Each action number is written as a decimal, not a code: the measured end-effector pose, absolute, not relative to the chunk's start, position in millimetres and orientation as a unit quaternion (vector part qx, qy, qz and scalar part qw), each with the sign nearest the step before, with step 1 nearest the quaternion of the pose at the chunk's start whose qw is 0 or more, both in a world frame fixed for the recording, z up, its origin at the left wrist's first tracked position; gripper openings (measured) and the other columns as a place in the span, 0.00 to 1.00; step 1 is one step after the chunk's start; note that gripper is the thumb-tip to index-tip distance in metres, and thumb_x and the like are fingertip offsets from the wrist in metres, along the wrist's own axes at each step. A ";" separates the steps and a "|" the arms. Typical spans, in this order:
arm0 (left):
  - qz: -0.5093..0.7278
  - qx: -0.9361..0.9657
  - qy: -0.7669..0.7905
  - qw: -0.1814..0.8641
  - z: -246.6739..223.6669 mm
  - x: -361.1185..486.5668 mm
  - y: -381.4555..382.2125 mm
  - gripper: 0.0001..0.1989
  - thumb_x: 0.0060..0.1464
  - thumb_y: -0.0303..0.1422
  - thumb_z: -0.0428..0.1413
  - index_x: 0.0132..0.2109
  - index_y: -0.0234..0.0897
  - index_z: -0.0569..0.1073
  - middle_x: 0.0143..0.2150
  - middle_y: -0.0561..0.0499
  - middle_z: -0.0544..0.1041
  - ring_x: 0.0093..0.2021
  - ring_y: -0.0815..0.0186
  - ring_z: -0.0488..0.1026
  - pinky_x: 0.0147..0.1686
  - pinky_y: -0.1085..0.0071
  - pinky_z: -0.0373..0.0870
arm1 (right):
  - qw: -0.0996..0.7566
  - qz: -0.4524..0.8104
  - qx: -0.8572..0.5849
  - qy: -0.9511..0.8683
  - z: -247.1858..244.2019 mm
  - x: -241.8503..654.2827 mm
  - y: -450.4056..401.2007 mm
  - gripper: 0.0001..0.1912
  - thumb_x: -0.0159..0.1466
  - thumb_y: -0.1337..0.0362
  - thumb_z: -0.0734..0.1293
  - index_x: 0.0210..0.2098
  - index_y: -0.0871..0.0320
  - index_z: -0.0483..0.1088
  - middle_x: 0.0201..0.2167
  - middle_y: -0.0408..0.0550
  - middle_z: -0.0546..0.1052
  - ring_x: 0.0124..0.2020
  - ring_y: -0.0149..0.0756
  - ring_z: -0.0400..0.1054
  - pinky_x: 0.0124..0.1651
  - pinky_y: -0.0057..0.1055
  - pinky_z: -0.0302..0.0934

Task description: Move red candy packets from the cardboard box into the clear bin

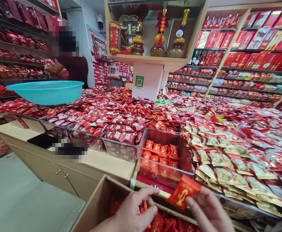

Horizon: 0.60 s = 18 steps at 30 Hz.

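Now right hand [207, 211] pinches red packet [183, 192]

Clear bin [179, 154] mostly empty w/ open top, free room above few red packets [161, 153]. Heaped candy trays [121, 129] crowd left, gold-red packets [218, 167] right; cardboard box [95, 206] wall in front.

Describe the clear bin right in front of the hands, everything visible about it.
The clear bin is a see-through rectangular box, plastic by its look, open-topped and level. It sits at the counter's edge, between a fuller bin of red candies and rows of gold-and-red packets. It is mostly empty: only two short rows of small red packets lie toward its back left. The cardboard box stands just below it. Neither hand touches it; the right hand holds one red packet in front of it.
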State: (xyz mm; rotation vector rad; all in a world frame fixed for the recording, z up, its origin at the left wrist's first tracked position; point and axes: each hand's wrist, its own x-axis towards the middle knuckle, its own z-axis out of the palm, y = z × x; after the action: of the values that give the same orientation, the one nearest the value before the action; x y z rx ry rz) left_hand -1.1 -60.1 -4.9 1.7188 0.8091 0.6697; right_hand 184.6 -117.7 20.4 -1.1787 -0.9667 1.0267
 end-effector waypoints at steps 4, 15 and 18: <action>0.330 0.671 0.410 0.523 3.8 -10.2 -40.1 0.15 0.50 0.33 0.49 0.45 0.33 0.67 0.27 0.52 0.70 0.30 0.69 0.67 0.33 0.74 0.62 | 0.595 0.296 -0.567 -0.486 84.0 197.0 -60.0 0.12 0.51 0.57 0.66 0.31 0.54 0.61 0.22 0.39 0.67 0.26 0.29 0.62 0.28 0.24 0.59; 0.320 0.656 0.388 0.562 0.8 -18.3 -34.2 0.13 0.51 0.32 0.48 0.44 0.31 0.65 0.27 0.51 0.70 0.30 0.69 0.67 0.33 0.73 0.61 | 0.183 0.422 -0.785 -0.415 48.1 174.5 64.8 0.07 0.60 0.67 0.60 0.26 0.63 0.64 0.18 0.35 0.64 0.15 0.20 0.55 0.17 0.19 0.52; 0.310 0.677 0.378 0.551 -3.5 -19.5 -33.5 0.12 0.51 0.31 0.48 0.43 0.32 0.66 0.27 0.52 0.70 0.30 0.69 0.67 0.34 0.73 0.62 | 0.103 0.420 -0.807 -0.403 39.4 175.7 67.8 0.08 0.60 0.66 0.60 0.26 0.63 0.65 0.20 0.37 0.66 0.17 0.20 0.58 0.19 0.20 0.55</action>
State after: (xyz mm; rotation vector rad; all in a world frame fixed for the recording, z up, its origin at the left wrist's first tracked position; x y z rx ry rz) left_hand -19.5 -33.5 -3.5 1.6014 0.8945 0.7324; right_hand 175.7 67.8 39.4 -2.3805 -1.1881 1.2389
